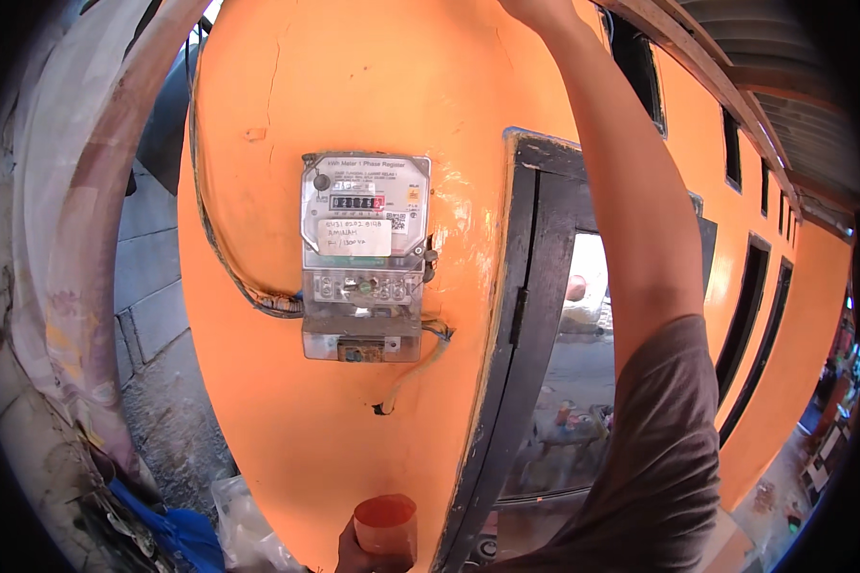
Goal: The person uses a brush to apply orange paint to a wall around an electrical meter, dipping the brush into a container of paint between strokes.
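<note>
My left hand [354, 556] is low at the bottom edge, its fingers wrapped around a small clear plastic cup [386, 524] with orange-red liquid in it, held close to the orange wall [287, 86]. My right arm reaches straight up along the wall. Only the heel of my right hand [535, 10] shows at the top edge; its fingers are out of frame, so what it holds is hidden. A clear-cased electricity meter [364, 253] is mounted on the wall between the two hands.
Dark cables [222, 250] run down the wall's left edge into the meter. A black window frame [526, 315] with glass stands just right of the meter. More windows line the orange wall further right. A grey block wall [153, 286], plastic sheeting and blue debris lie at the left.
</note>
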`<state>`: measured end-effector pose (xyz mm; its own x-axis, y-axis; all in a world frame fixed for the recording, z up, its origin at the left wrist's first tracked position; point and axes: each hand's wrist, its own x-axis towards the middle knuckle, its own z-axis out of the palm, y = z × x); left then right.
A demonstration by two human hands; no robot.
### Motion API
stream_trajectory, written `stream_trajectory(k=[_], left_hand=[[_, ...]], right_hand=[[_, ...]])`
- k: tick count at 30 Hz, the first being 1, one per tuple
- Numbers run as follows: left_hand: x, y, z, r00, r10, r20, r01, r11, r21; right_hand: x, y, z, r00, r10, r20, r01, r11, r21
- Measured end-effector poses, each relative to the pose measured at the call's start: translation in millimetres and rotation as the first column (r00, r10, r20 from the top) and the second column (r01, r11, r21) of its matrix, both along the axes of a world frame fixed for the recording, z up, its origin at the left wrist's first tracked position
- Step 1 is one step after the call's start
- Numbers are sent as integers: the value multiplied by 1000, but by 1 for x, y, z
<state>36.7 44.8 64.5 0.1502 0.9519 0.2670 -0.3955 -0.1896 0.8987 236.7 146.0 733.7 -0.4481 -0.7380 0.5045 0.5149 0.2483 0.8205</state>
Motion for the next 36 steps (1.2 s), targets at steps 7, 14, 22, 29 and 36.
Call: stream_trajectory(k=[7, 14, 22, 29, 36], left_hand=[[-9, -3, 7, 998, 64, -30, -65, 998, -28], [-22, 11, -12, 999, 49, -11, -49, 999, -19], [-24, 7, -18, 999, 31, -13, -31, 999, -28], [-35, 2, -31, 997, 78, -6, -78, 996, -41], [-38, 6, -32, 999, 47, -11, -48, 998, -42]], right_hand=[[-5, 15, -75, 968, -221, -115, 172, 926, -337], [21, -30, -161, 938, -313, 150, 347, 855, -385], [8, 8, -48, 980, -181, -82, 156, 957, -246], [13, -17, -180, 942, -333, 48, 320, 840, -438], [-26, -27, -55, 945, -281, -169, 259, 955, -142]])
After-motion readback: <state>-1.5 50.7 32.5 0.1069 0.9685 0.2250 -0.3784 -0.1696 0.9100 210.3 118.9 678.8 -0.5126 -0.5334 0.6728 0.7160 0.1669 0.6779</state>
